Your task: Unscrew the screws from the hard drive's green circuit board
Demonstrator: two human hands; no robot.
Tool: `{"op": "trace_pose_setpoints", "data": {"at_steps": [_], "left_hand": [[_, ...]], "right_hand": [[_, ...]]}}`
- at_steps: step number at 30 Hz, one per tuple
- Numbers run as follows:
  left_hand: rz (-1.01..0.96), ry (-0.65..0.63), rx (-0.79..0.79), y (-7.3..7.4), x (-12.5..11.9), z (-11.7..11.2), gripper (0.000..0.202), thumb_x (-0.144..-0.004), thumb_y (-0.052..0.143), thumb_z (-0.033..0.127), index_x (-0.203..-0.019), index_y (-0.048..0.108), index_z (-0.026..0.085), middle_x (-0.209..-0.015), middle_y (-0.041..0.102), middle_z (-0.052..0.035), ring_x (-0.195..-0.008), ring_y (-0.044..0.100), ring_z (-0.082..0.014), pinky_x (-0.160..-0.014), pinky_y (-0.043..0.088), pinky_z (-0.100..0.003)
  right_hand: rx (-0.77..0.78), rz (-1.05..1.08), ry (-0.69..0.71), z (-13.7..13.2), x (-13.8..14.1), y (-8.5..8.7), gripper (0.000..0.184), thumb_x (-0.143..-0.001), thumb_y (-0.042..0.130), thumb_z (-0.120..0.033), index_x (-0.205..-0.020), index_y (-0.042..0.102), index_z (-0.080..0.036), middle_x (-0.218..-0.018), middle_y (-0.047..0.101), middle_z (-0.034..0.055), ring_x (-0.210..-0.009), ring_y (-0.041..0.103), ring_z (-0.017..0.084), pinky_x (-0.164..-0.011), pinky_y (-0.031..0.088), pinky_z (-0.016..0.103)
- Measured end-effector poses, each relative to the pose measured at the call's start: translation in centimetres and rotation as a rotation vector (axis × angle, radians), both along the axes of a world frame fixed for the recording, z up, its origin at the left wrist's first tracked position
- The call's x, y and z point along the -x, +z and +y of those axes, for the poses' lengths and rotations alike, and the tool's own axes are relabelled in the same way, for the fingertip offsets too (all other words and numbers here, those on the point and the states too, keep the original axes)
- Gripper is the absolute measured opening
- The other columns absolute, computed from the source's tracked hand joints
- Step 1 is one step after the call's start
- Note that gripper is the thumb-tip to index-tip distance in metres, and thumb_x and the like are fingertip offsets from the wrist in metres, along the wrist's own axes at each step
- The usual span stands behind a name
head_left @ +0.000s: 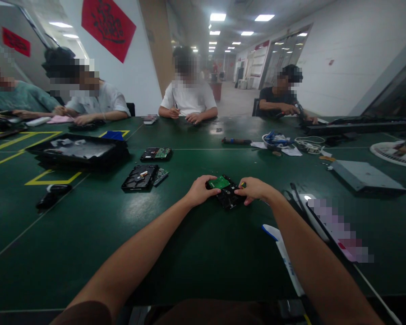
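Note:
A black hard drive with a green circuit board on its upper face is held between my hands, just over the green table. My left hand is closed on its left edge, the thumb lying on top. At the right edge, my right hand pinches the drive with thumb and fingers. A yellow-and-black handle end, apparently a screwdriver's, pokes out of the right hand; the rest of it is mostly hidden.
Left of my hands lie another hard drive, a loose circuit board and a drive. A black tray stands farther left. Right are a grey metal box, a phone-like slab and a white-blue strip. Several people sit opposite.

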State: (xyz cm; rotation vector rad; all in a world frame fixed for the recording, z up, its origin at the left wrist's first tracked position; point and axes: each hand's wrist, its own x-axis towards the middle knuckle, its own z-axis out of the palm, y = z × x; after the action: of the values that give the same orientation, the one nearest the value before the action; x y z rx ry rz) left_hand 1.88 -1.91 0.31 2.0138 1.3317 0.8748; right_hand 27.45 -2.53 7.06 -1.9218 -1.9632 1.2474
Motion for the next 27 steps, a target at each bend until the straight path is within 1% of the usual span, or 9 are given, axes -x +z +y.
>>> {"op": "trace_pose_setpoints", "data": {"at_steps": [3, 6, 11, 15, 18, 22, 24, 27], "left_hand": [[0.024, 0.024, -0.004, 0.2, -0.1, -0.2, 0.061, -0.074, 0.083, 0.044, -0.129, 0.066, 0.022, -0.126, 0.067, -0.0105, -0.109, 0.064, -0.0274, -0.097, 0.051, -0.042], [0.036, 0.052, -0.018, 0.4, -0.3, -0.5, 0.06, -0.074, 0.083, 0.043, -0.128, 0.066, 0.021, -0.125, 0.067, -0.0112, -0.111, 0.063, -0.0286, -0.099, 0.05, -0.044], [0.02, 0.106, -0.009, 0.7, -0.8, -1.0, 0.06, -0.074, 0.083, 0.043, -0.127, 0.066, 0.02, -0.124, 0.068, -0.0125, -0.112, 0.064, -0.0301, -0.099, 0.05, -0.045], [-0.037, 0.137, 0.045, 1.0, -1.1, -1.5, 0.056, -0.078, 0.08, 0.043, -0.126, 0.065, 0.019, -0.122, 0.069, -0.0141, -0.109, 0.066, -0.0301, -0.096, 0.052, -0.046], [-0.102, 0.181, 0.118, 1.1, -1.3, -2.2, 0.053, -0.081, 0.077, 0.044, -0.126, 0.064, 0.017, -0.124, 0.069, -0.0153, -0.11, 0.066, -0.0296, -0.096, 0.053, -0.046], [-0.265, 0.257, 0.251, 1.7, -1.4, -4.0, 0.056, -0.084, 0.075, 0.04, -0.132, 0.057, 0.015, -0.134, 0.063, -0.0179, -0.123, 0.061, -0.0284, -0.104, 0.051, -0.043], [-0.357, 0.288, 0.343, 2.2, -1.3, -5.3, 0.06, -0.086, 0.073, 0.037, -0.137, 0.051, 0.015, -0.14, 0.059, -0.0193, -0.128, 0.059, -0.0276, -0.105, 0.051, -0.04], [-0.409, 0.288, 0.442, 3.0, -1.2, -7.9, 0.058, -0.092, 0.066, 0.038, -0.142, 0.045, 0.017, -0.146, 0.053, -0.0196, -0.129, 0.059, -0.0276, -0.103, 0.053, -0.038]], "right_hand": [[-0.066, -0.046, -0.014, 0.4, -0.1, -0.3, 0.027, -0.089, 0.073, -0.035, -0.105, 0.064, -0.015, -0.104, 0.073, 0.0112, -0.058, 0.072, 0.016, -0.055, 0.059, 0.026], [-0.095, -0.038, -0.026, 0.8, -0.3, -0.6, 0.026, -0.089, 0.074, -0.034, -0.104, 0.065, -0.015, -0.101, 0.073, 0.0103, -0.058, 0.071, 0.016, -0.055, 0.058, 0.026], [-0.134, -0.024, -0.049, 0.9, -0.4, -0.8, 0.022, -0.088, 0.074, -0.031, -0.102, 0.066, -0.015, -0.086, 0.072, 0.0061, -0.054, 0.068, 0.013, -0.052, 0.055, 0.023], [-0.159, -0.031, -0.053, 1.0, -0.4, -0.9, 0.021, -0.089, 0.074, -0.03, -0.102, 0.066, -0.016, -0.075, 0.07, 0.003, -0.051, 0.065, 0.012, -0.05, 0.051, 0.021], [-0.181, -0.046, -0.042, 1.2, -0.5, -0.9, 0.023, -0.087, 0.075, -0.032, -0.102, 0.068, -0.017, -0.073, 0.071, 0.0021, -0.052, 0.065, 0.012, -0.05, 0.048, 0.02], [-0.253, -0.111, -0.038, 1.7, -0.5, -1.0, 0.024, -0.086, 0.077, -0.036, -0.1, 0.072, -0.018, -0.075, 0.073, 0.0024, -0.057, 0.068, 0.013, -0.054, 0.047, 0.021], [-0.302, -0.132, -0.04, 1.9, -0.4, -0.9, 0.02, -0.088, 0.074, -0.035, -0.1, 0.073, -0.019, -0.08, 0.075, 0.0025, -0.061, 0.07, 0.013, -0.061, 0.049, 0.022], [-0.38, -0.122, -0.035, 1.9, -0.1, -0.9, 0.018, -0.091, 0.07, -0.033, -0.103, 0.075, -0.021, -0.093, 0.077, 0.0022, -0.067, 0.072, 0.013, -0.073, 0.052, 0.023]]}}
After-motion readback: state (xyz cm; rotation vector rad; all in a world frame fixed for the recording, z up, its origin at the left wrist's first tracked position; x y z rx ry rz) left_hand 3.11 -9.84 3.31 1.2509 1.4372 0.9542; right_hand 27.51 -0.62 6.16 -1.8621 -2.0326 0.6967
